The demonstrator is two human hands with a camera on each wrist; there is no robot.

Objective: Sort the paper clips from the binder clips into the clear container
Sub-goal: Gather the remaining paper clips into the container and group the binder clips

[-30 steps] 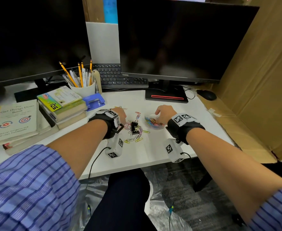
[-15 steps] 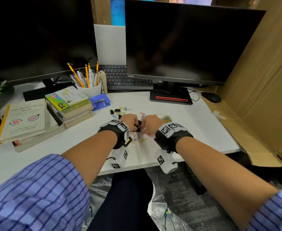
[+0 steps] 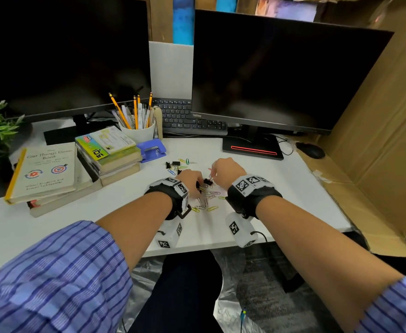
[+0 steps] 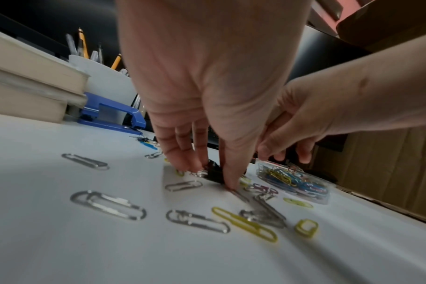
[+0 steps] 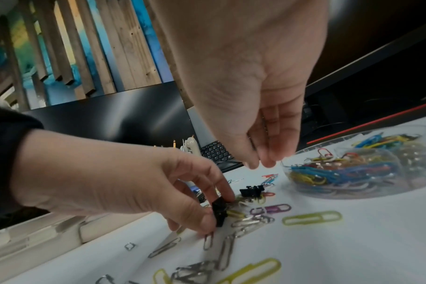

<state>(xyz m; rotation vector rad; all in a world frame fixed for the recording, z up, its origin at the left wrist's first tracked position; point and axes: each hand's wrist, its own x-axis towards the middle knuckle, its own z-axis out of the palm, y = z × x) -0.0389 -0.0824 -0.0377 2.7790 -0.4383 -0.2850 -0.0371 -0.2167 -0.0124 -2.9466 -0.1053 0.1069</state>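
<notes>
Loose silver and coloured paper clips (image 3: 208,200) lie scattered on the white desk (image 3: 281,200) between my wrists. My left hand (image 3: 192,179) reaches down into the pile and pinches a black binder clip (image 5: 218,213) between thumb and forefinger. A second black binder clip (image 5: 252,190) sits just beyond it. My right hand (image 5: 259,164) hovers above the desk, beside the left edge of the clear container (image 5: 389,130), which holds many coloured paper clips. Its thumb and fingertips hang close together; whether a clip is between them is unclear. More binder clips (image 3: 174,164) lie further back.
Stacked books (image 3: 110,155), a blue hole punch (image 3: 152,150) and a white cup of pencils (image 3: 139,133) stand at the left. Two dark monitors, a keyboard (image 3: 185,116) and a mouse (image 3: 311,150) fill the back. A cardboard wall (image 3: 377,140) closes the right side.
My right hand left the container and came left to the pile beside my left hand. My left hand moved onto the pile and now pinches a black binder clip.
</notes>
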